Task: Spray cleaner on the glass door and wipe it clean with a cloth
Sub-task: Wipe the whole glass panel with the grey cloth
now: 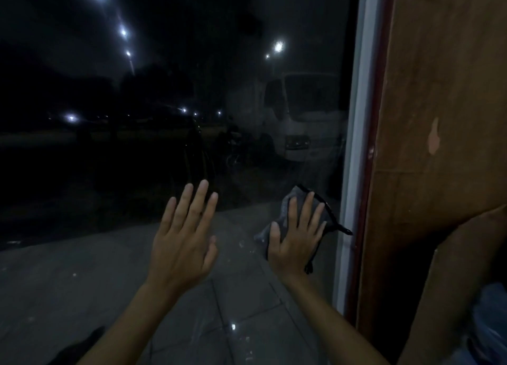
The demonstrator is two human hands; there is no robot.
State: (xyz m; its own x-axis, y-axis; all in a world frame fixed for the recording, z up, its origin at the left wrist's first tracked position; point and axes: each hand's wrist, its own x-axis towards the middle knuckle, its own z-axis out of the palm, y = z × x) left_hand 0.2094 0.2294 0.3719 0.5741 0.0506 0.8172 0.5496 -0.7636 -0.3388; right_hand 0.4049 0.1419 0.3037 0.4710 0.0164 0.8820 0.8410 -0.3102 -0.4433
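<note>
The glass door (170, 95) fills most of the view, dark with night outside and hazy streaks toward its right side. My right hand (295, 239) presses a grey cloth (295, 197) with a black edge flat against the lower right of the glass, fingers straight and spread. My left hand (183, 235) is raised beside it to the left, fingers straight, palm toward the glass; whether it touches the pane I cannot tell. No spray bottle is visible.
A white door frame (355, 145) with a dark red strip runs down just right of the cloth. Brown board panels (439, 104) stand at the right, and a blue bag (491, 323) sits low right. Through the glass: a parked white truck (299, 117), street lights, paved ground.
</note>
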